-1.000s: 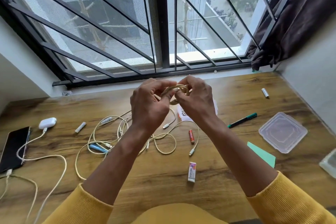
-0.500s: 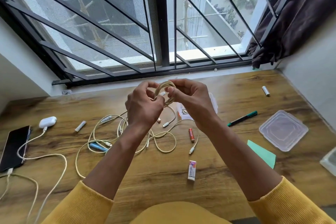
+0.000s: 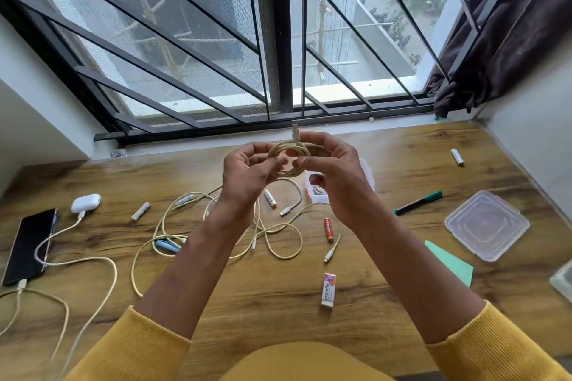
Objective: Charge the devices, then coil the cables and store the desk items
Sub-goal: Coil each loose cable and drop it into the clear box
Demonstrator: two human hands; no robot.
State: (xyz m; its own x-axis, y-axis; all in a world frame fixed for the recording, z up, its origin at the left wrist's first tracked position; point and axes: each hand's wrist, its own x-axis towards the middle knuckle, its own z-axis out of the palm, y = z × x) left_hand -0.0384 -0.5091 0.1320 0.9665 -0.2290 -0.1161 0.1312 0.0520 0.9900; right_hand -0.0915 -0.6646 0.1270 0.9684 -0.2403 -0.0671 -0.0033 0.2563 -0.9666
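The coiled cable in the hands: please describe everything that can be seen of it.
The coiled cable is cream-yellow, seemingly braided, wound into a small round ring of several loops. A pale connector sticks up from its top. It is held in the air above the wooden desk, near the window sill. The left hand pinches its left side and the right hand its right. No loose tail shows.

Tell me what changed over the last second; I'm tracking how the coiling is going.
The cable coil went from a tight bundle pinched between both hands to an open ring, with a plug end now sticking up on top. The left hand and right hand drew slightly apart, both still holding it. The phone, loose cables and batteries on the desk stayed put.
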